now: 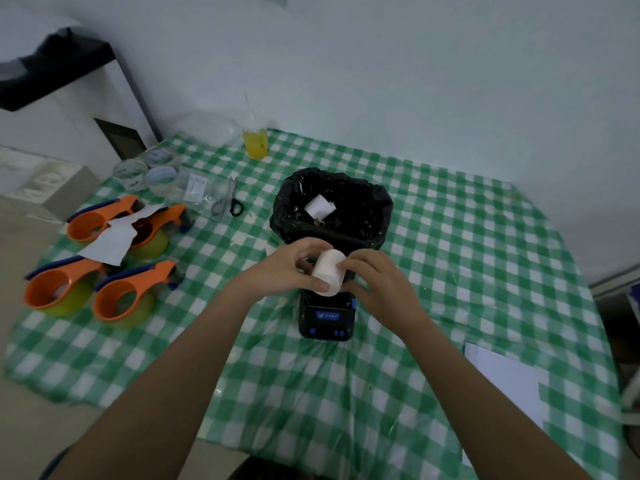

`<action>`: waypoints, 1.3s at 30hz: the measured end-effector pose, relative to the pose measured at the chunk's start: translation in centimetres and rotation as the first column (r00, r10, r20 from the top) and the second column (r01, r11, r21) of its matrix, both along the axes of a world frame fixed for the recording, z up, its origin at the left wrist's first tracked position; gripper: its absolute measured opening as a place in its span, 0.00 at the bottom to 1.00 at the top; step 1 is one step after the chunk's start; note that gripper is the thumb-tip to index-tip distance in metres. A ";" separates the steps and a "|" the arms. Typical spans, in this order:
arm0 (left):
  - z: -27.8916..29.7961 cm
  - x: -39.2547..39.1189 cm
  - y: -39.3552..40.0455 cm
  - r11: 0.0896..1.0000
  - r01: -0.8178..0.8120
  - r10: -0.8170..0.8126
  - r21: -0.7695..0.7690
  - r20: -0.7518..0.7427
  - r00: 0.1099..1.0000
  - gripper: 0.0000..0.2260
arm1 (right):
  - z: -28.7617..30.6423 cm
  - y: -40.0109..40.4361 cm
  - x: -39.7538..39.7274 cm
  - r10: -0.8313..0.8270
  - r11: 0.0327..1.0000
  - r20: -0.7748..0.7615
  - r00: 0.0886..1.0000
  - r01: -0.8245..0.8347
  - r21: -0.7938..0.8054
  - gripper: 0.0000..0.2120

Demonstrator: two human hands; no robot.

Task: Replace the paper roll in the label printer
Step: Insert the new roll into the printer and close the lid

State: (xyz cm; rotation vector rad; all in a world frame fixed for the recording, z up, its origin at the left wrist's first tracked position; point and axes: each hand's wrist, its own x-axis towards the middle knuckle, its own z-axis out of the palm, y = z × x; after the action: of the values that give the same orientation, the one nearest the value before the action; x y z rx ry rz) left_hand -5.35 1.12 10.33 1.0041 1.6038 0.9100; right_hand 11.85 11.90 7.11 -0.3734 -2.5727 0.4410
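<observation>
A small black label printer [327, 318] with blue buttons lies on the green checked tablecloth [450, 271] in the middle of the table. Just above its far end I hold a white paper roll [329, 273]. My left hand [294, 268] grips the roll with the thumb under it and fingers over its top. My right hand [377, 284] touches the roll's right end with its fingertips. The printer's paper bay is hidden behind the roll and my hands.
Right behind the printer stands a bin lined with a black bag [367, 216], holding a white paper piece [320, 207]. Several orange tape dispensers [104, 265] lie at the left, scissors [228, 202] and a yellow drink [255, 142] farther back. A white sheet [502, 379] lies at the right.
</observation>
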 end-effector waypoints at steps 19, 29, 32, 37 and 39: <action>-4.4 -0.6 0.6 0.961 -0.237 0.223 -0.146 -0.105 0.969 0.24 | -6.7 -0.6 0.1 -0.105 0.976 0.319 0.942 0.158 -0.146 0.22; -8.1 -1.2 2.8 0.930 -0.367 0.354 0.009 -0.286 0.890 0.14 | -11.1 0.5 -2.2 -0.170 0.961 0.342 0.924 0.232 -0.150 0.21; -8.8 -1.2 3.0 0.927 -0.372 0.370 0.053 -0.306 0.877 0.13 | -12.0 0.8 -2.5 -0.139 0.969 0.332 0.933 0.198 -0.150 0.19; -9.9 -1.1 3.0 0.933 -0.351 0.358 0.087 -0.344 0.868 0.12 | -13.5 1.1 -2.7 -0.153 0.959 0.316 0.937 0.218 -0.182 0.17; -10.3 -1.1 3.0 0.934 -0.346 0.354 0.087 -0.349 0.868 0.12 | -13.7 1.2 -2.8 -0.163 0.959 0.317 0.934 0.226 -0.172 0.17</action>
State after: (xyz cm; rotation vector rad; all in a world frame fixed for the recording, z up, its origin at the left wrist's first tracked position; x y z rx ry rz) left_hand -6.42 4.13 0.04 0.9480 2.1427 1.0278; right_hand 9.02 13.13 -6.61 -0.8212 -2.7485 0.6206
